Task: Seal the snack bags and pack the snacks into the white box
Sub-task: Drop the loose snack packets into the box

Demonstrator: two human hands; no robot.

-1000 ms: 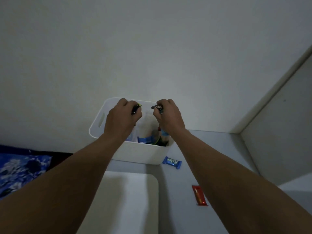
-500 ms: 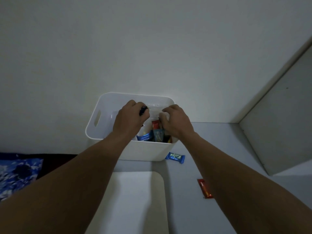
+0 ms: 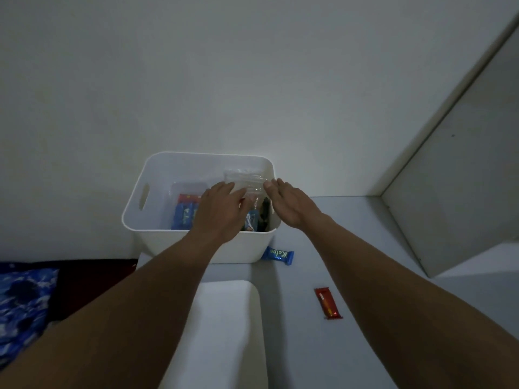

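A box (image 3: 174, 245) stands at the back of a table (image 3: 365, 248), against the wall. Inside it, a bag (image 3: 244, 178) stands upright toward the back right, and packs (image 3: 184, 214) lie to the left of it. The left hand (image 3: 219, 211) reaches over the box's front rim, above its middle, fingers near the bag. The right hand (image 3: 289, 203) hovers over the box's right rim, beside the bag. One bar (image 3: 278, 255) lies on the table just beside the box's front right corner. A second bar (image 3: 328, 303) lies nearer the viewer, well apart from the box, between the forearms. A flat panel (image 3: 224, 332) lies in front of the box. A cloth (image 3: 19, 304) lies off the table, far left. A cabinet (image 3: 463, 192) stands at the right.
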